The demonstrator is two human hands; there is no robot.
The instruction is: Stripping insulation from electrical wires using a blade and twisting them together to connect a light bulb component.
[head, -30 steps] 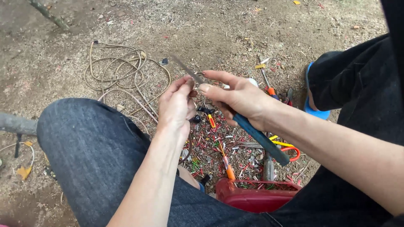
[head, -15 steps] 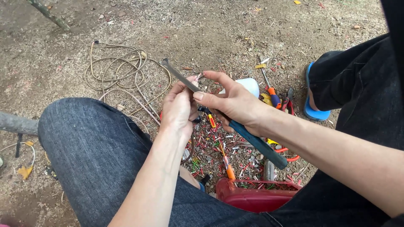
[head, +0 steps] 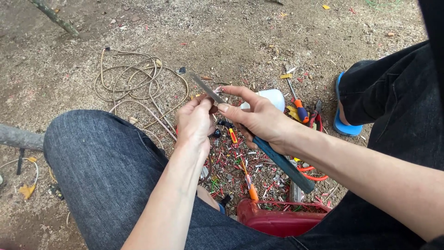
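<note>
While previously lower, knife (head: 203,88) higher.

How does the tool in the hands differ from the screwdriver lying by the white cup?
The tool is held up in the right hand; the screwdriver lies on the dirt. The tool has a dark blue handle and a flat grey blade; the screwdriver's handle is orange and blue, its shaft thin. The tool looks longer. Both are slim hand tools.
</note>
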